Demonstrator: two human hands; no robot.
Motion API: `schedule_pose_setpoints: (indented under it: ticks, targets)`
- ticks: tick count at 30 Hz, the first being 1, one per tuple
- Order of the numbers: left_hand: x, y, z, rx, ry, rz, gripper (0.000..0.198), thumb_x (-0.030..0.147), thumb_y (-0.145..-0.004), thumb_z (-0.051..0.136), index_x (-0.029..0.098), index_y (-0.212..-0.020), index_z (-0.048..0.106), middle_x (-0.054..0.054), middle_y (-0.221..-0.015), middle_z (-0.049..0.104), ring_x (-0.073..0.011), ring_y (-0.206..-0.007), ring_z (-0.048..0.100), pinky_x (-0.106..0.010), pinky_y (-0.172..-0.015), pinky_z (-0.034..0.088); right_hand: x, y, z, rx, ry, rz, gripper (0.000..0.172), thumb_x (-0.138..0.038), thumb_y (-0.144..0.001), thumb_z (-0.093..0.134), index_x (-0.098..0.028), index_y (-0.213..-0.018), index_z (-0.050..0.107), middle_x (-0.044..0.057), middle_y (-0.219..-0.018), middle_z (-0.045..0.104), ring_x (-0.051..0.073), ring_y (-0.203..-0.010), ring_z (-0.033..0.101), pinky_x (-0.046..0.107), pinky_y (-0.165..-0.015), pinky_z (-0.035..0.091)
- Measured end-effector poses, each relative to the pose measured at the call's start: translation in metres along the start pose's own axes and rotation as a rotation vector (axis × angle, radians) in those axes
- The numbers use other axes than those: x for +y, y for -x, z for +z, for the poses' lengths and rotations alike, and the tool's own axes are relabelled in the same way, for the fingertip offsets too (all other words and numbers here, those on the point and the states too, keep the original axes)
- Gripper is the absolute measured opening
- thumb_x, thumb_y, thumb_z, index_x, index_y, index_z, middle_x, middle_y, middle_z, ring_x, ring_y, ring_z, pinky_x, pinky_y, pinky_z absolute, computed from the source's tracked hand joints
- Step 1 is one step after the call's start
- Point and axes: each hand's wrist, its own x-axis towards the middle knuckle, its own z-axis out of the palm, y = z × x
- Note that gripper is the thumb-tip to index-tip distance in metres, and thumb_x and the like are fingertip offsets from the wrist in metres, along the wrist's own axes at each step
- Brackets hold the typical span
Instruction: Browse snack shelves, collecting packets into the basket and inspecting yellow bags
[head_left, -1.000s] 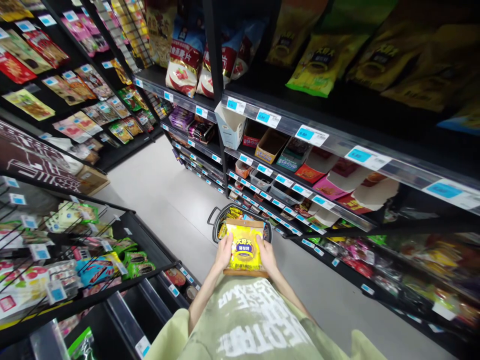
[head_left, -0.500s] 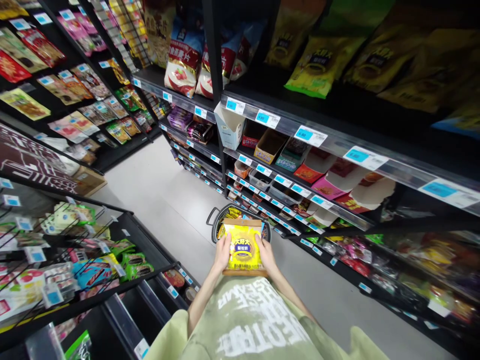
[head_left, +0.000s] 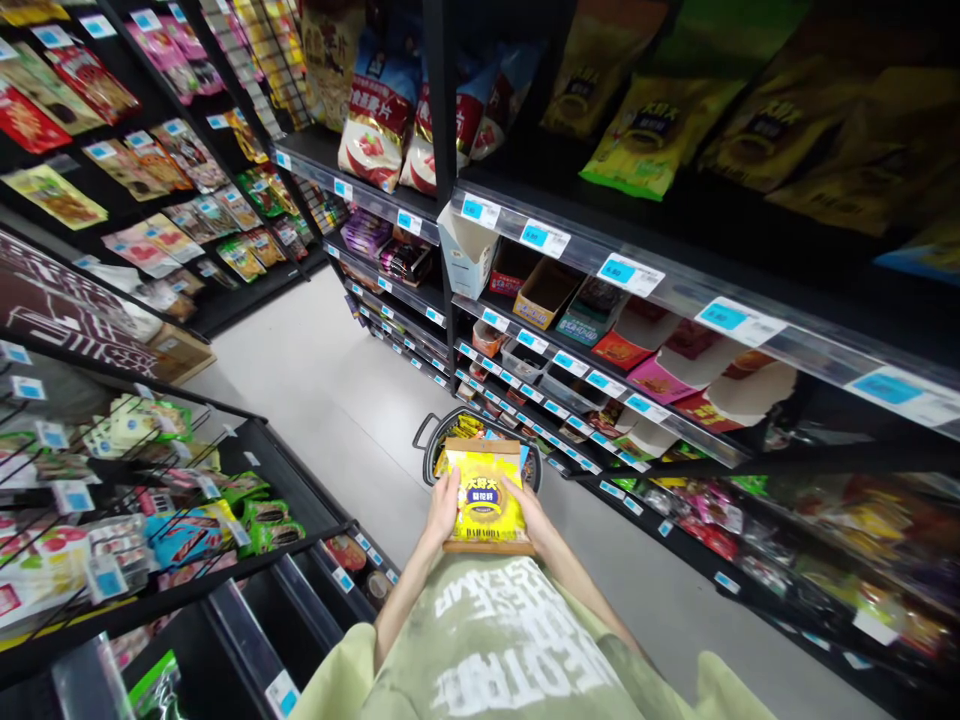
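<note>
I hold a yellow snack bag (head_left: 484, 496) flat in front of my waist, printed side up, with a brown strip along its near and far edges. My left hand (head_left: 442, 505) grips its left edge, fingers curled over the side. My right hand (head_left: 531, 507) grips the right edge in the same way. Just beyond the bag, on the floor, stands a black shopping basket (head_left: 431, 447) with yellow packets inside; the bag hides most of it.
Black shelving with blue price tags (head_left: 546, 237) and open cartons runs along my right. A wire rack of snack packets (head_left: 150, 500) stands at my left, more hanging packets (head_left: 142, 170) behind it. The pale floor aisle (head_left: 315, 380) runs ahead between them.
Both hands keep hold of the yellow bag in the same place. Only the view has shifted slightly.
</note>
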Motion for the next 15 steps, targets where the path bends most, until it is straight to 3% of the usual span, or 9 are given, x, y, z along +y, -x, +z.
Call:
schedule_pose_setpoints:
  ticks: [4, 10, 13, 15]
  targets:
    - [0.005, 0.000, -0.004, -0.044, -0.087, 0.019, 0.068, 0.071, -0.095, 0.043, 0.012, -0.116, 0.068, -0.015, -0.119, 0.074, -0.0319, -0.110, 0.068, -0.042, -0.096, 0.052, 0.003, 0.003, 0.002, 0.046, 0.011, 0.014, 0.066, -0.030, -0.067, 0.087, -0.021, -0.127, 0.061, 0.009, -0.117, 0.075, 0.031, -0.111, 0.071, 0.043, -0.091, 0.061]
    - [0.004, -0.001, -0.006, -0.056, -0.335, 0.136, 0.052, 0.054, -0.100, 0.044, 0.016, -0.132, 0.056, -0.014, -0.118, 0.074, -0.0288, -0.102, 0.071, -0.043, -0.092, 0.055, 0.011, 0.001, 0.004, 0.138, -0.052, -0.121, 0.075, -0.035, -0.070, 0.086, -0.026, -0.137, 0.053, 0.007, -0.121, 0.073, 0.029, -0.113, 0.071, 0.040, -0.089, 0.062]
    - [-0.002, -0.003, -0.009, -0.125, -0.587, 0.391, 0.048, 0.032, -0.098, 0.045, 0.016, -0.143, 0.050, -0.016, -0.143, 0.059, -0.0278, -0.127, 0.060, -0.047, -0.109, 0.047, 0.010, -0.004, 0.004, 0.233, -0.117, -0.195, 0.076, -0.036, -0.069, 0.087, -0.027, -0.137, 0.053, 0.007, -0.123, 0.072, 0.027, -0.108, 0.072, 0.038, -0.085, 0.063]
    - [-0.003, -0.003, -0.010, -0.329, -0.765, 0.584, 0.061, 0.016, -0.087, 0.051, 0.018, -0.148, 0.048, -0.014, -0.160, 0.040, -0.0284, -0.147, 0.039, -0.050, -0.122, 0.033, 0.008, -0.007, 0.001, 0.291, -0.150, -0.229, 0.078, -0.035, -0.067, 0.088, -0.027, -0.136, 0.052, 0.007, -0.122, 0.073, 0.027, -0.104, 0.073, 0.037, -0.082, 0.064]
